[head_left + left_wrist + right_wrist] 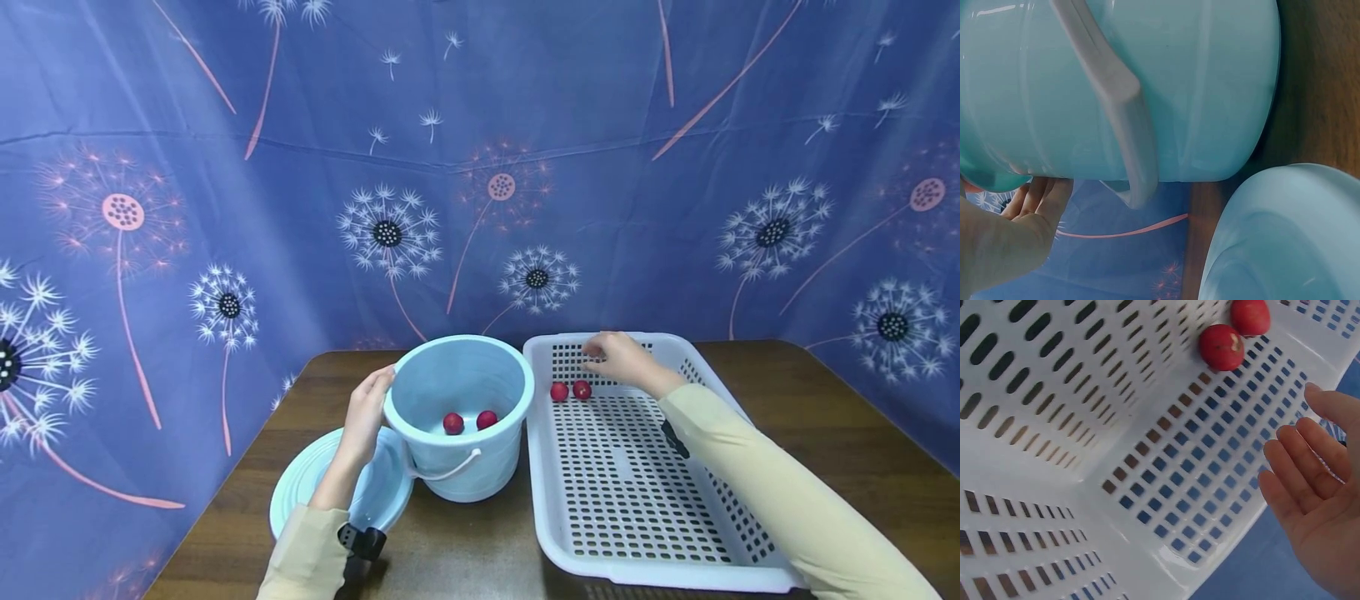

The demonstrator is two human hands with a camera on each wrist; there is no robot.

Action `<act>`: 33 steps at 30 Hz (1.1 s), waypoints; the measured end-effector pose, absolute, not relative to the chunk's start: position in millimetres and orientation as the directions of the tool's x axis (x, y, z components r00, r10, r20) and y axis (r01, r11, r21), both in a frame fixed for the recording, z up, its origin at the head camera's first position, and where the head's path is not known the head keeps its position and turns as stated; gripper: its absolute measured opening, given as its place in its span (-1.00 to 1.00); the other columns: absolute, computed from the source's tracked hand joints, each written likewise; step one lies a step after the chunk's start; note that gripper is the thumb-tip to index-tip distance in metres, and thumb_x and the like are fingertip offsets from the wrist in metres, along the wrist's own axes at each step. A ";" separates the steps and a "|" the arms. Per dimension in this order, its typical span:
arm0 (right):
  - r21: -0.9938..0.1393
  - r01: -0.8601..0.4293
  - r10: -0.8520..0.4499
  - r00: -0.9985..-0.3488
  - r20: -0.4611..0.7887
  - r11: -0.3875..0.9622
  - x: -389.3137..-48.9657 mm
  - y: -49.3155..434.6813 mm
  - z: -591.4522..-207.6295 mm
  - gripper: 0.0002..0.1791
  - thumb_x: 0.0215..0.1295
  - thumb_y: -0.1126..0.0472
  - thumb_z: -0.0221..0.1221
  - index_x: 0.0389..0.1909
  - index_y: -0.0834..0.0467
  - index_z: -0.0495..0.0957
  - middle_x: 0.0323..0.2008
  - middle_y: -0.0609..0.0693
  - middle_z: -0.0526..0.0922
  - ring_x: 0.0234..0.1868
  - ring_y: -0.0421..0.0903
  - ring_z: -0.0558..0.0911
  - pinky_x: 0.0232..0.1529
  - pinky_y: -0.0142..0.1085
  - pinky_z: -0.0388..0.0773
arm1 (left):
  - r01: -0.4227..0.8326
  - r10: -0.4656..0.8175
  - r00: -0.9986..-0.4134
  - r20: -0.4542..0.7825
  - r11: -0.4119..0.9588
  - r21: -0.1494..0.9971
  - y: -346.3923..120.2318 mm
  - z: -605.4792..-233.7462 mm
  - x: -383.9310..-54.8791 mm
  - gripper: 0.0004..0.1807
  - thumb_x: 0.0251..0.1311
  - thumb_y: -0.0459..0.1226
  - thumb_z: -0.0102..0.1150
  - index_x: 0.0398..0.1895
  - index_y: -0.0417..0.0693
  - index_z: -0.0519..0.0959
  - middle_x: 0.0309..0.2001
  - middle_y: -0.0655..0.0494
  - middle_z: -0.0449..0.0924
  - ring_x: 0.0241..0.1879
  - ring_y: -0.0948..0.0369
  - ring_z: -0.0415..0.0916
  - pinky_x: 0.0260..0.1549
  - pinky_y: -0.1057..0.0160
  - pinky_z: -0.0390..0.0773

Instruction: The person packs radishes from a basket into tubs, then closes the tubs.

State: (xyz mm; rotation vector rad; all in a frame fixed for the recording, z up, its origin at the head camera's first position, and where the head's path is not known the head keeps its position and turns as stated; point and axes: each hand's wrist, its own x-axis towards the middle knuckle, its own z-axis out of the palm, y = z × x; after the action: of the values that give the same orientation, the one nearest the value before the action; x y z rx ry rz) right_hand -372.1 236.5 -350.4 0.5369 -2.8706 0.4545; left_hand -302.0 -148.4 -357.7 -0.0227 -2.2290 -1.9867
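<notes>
My left hand [367,412] grips the rim of a light blue bucket [468,467] at its left side, fingers at the edge. Inside the bucket lie two small red, round fruits, one left [453,423] and one right [487,419]. Over the far end of a white perforated basket [551,533] hovers my right hand [621,360], fingers spread loosely and palm bare in the right wrist view. Two more red fruits [1221,347] sit side by side in the basket's far left corner, and one shows a tan blemish.
A round light blue lid [300,475] lies on the wooden table [465,558] left of the bucket, under my left forearm. The bucket's white handle [450,471] hangs down in front. Behind the table hangs a blue dandelion-print cloth [637,208].
</notes>
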 end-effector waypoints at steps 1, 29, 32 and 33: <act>-0.256 -0.381 -0.326 -0.917 0.232 0.888 -372.5 237.0 -352.3 -0.69 0.14 0.20 0.27 -0.14 0.30 0.60 -0.23 0.17 0.66 -0.21 0.04 0.62 -0.14 -0.07 0.56 | 0.114 -0.092 -0.988 0.125 0.120 0.986 -148.4 -357.6 -301.7 -0.52 0.41 -0.07 -0.17 0.16 -0.23 0.42 0.06 -0.16 0.49 -0.21 0.34 0.46 -0.25 0.40 0.47; -0.178 -0.364 -0.357 -0.931 0.075 0.914 -369.6 229.0 -382.0 -0.71 0.09 0.21 0.31 -0.19 0.27 0.60 -0.32 0.06 0.59 -0.35 -0.11 0.51 -0.26 -0.20 0.52 | 0.124 -0.099 -0.986 0.137 0.125 0.984 -149.0 -360.9 -304.1 -0.52 0.41 -0.07 -0.17 0.15 -0.25 0.42 0.07 -0.18 0.49 -0.20 0.34 0.46 -0.23 0.43 0.45; -0.207 -0.373 -0.364 -0.928 0.081 0.905 -370.1 229.3 -382.7 -0.78 0.04 0.22 0.34 -0.32 0.22 0.55 -0.46 -0.02 0.52 -0.44 -0.15 0.44 -0.37 -0.28 0.45 | 0.125 -0.101 -0.985 0.138 0.130 0.984 -149.3 -360.9 -304.2 -0.51 0.40 -0.06 -0.16 0.14 -0.26 0.42 0.05 -0.19 0.50 -0.22 0.35 0.47 -0.24 0.43 0.45; -0.219 -0.374 -0.366 -0.927 0.080 0.901 -370.2 229.4 -383.0 -0.78 0.03 0.24 0.35 -0.36 0.20 0.53 -0.50 -0.03 0.50 -0.47 -0.16 0.42 -0.40 -0.29 0.42 | 0.125 -0.101 -0.985 0.139 0.130 0.984 -149.4 -361.0 -304.2 -0.51 0.40 -0.06 -0.16 0.14 -0.26 0.42 0.04 -0.19 0.50 -0.22 0.35 0.47 -0.24 0.43 0.45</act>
State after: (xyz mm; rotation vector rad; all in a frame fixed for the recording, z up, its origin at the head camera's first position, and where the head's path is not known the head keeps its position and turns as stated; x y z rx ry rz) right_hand -370.2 229.4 -383.0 0.5897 -3.0273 0.3595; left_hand -304.2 -149.4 -361.0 -0.0237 -2.2262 -1.9655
